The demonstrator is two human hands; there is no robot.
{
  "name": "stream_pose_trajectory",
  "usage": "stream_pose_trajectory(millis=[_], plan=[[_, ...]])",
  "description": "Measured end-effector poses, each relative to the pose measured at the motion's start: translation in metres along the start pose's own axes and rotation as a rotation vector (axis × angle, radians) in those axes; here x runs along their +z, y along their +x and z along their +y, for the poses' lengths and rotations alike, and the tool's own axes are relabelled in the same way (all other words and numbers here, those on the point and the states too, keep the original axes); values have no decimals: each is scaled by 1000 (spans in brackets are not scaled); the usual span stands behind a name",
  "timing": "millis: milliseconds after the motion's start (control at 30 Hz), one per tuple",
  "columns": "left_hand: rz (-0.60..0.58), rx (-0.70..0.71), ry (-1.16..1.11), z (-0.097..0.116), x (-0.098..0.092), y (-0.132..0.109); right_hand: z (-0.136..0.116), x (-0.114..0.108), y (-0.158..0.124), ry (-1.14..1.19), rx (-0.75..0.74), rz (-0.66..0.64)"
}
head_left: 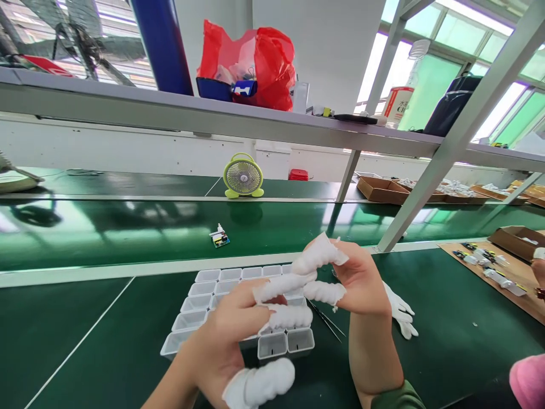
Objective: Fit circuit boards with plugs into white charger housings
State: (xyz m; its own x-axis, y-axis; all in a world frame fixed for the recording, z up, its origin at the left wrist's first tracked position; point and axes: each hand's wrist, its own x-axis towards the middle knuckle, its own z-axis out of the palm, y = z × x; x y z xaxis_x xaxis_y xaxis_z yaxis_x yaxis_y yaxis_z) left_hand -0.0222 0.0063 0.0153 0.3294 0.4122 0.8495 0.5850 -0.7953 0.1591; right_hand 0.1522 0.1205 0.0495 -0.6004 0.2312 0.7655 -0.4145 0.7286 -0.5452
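My left hand [234, 324] is above a grid of small translucent bins [193, 304], its fingers stretched out and apart. White finger cots [261, 383] cover its thumb and the fingers I can see. From the right, my right hand [361, 278] meets it, also wearing white cots. Its covered thumb and finger close around the cot on a left fingertip. Anything small between them is hidden. Dark tweezers [328, 322] lie beside the bins, under my right hand. A white glove [400, 312] rests on the green table behind my right wrist.
A small circuit board [219, 236] sits on the green belt [128, 233] ahead. Beyond stands a green fan [243, 176]. At right, another person's hand [539, 272] is near a cardboard sheet [523, 304] with several circuit boards. A slanted metal post [426, 165] supports the overhead shelf.
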Motion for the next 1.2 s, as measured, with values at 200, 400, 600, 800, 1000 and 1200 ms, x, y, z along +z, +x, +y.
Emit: stream_pose_trajectory(millis=[200, 400, 600, 800, 1000, 1200], plan=[[-86, -161, -482, -3, -16, -5, -5, 8, -1, -139, -35, 41], [-263, -280, -543, -4, -29, -6, -6, 5, -1, -199, -57, 61], [-291, -285, -587, -9, -34, -5, -2, 11, -1, -251, -61, -16], [-234, -343, -612, -10, -40, -9, -5, 4, -3, -287, -71, 29], [-246, -340, -635, -10, -37, -5, -3, 12, -2, -308, -82, 15], [-57, -373, -282, -10, -35, -11, -6, -5, -5, -330, -69, 131]])
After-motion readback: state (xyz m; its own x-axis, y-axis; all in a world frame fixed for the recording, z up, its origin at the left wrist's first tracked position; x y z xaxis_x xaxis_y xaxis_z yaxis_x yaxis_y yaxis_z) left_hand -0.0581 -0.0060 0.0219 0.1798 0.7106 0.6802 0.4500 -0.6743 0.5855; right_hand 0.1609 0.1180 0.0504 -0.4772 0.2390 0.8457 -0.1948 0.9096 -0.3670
